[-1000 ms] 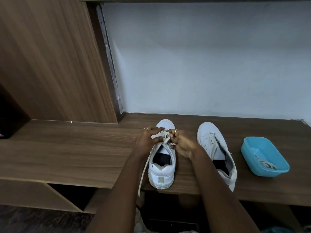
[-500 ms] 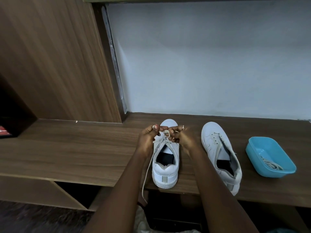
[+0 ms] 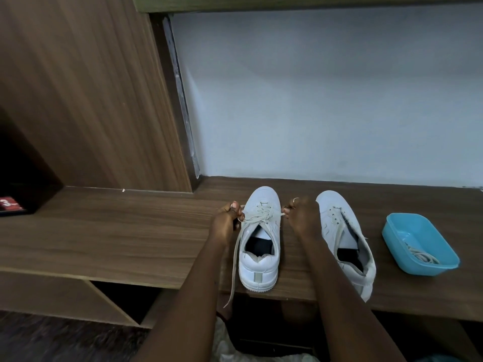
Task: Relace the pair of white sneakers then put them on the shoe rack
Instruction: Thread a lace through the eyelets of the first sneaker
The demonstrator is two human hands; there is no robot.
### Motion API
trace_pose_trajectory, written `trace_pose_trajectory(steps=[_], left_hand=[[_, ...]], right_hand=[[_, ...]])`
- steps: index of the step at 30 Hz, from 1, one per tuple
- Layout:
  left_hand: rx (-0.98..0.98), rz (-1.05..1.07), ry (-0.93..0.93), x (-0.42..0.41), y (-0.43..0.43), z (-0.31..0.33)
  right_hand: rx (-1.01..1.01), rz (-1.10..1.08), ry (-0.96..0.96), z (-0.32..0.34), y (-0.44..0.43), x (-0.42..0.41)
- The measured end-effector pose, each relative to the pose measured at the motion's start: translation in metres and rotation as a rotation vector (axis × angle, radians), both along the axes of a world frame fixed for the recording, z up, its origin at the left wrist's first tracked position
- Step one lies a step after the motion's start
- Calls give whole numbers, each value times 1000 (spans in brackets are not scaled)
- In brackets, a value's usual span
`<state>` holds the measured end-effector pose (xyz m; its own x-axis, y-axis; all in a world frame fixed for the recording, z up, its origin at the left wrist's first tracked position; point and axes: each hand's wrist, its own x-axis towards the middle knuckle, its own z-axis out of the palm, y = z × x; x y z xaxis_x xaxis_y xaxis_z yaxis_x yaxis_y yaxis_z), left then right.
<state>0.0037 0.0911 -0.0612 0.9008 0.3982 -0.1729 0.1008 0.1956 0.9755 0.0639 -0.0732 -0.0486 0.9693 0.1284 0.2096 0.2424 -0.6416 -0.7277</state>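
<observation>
Two white sneakers stand on a wooden shelf (image 3: pixel 117 231), toes toward the wall. The left sneaker (image 3: pixel 260 267) has its lace (image 3: pixel 261 218) threaded through the lower eyelets. My left hand (image 3: pixel 226 220) pinches one end of that lace at the shoe's left side, and a long tail hangs down past the shelf edge. My right hand (image 3: pixel 300 215) pinches the other end at the shoe's right side. The lace is stretched sideways between them. The right sneaker (image 3: pixel 347 241) lies unlaced, its tongue open.
A blue plastic tub (image 3: pixel 418 246) at the right holds another coiled lace (image 3: pixel 423 257). A wooden cabinet side (image 3: pixel 91 100) rises at the left, a white wall behind. Open compartments lie below the shelf; a dark cubby with a red label (image 3: pixel 9 203) sits far left.
My hands, close together over the tongue before, have moved apart to either side of the left sneaker, drawing the lace out sideways.
</observation>
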Motion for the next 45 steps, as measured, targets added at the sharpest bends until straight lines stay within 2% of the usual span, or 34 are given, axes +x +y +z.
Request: trace_pose_trajectory(steps=[3, 7, 12, 14, 16, 18, 20, 21, 23, 27, 35, 40, 42, 45], left_hand=[[69, 13, 23, 0, 3, -4], [96, 47, 45, -3, 3, -3], [105, 98, 1, -9, -4, 0], [215, 86, -44, -14, -8, -1], [352, 34, -5, -14, -8, 1], [448, -103, 90, -15, -5, 3], [460, -304, 160, -17, -2, 1], [451, -386, 188, -20, -2, 2], [515, -475, 223, -22, 1, -1], [860, -388, 243, -14, 5, -6], [800, -121, 250, -12, 28, -13], [749, -52, 259, -6, 24, -8], [852, -44, 259, -2, 13, 2], [1158, -68, 177, -1, -17, 22]], right_hand=[[-116, -41, -49, -3, 3, -1], [-170, -113, -62, -6, 5, -2], [-151, -101, -34, -11, 5, -1], [4, 4, 95, -10, 2, 0], [155, 128, 316, -5, 0, -2], [240, 213, 501, 0, -5, -5], [313, 301, 667, 1, -12, -7], [279, 326, 710, 3, -13, -9], [144, 347, 697, 2, -11, -15], [61, 240, 563, -3, 10, -22], [121, 190, 541, 0, 48, -25], [23, 219, 473, 6, 54, -28], [14, 239, 442, 8, 50, -29], [-47, 178, 303, 13, 34, -29]])
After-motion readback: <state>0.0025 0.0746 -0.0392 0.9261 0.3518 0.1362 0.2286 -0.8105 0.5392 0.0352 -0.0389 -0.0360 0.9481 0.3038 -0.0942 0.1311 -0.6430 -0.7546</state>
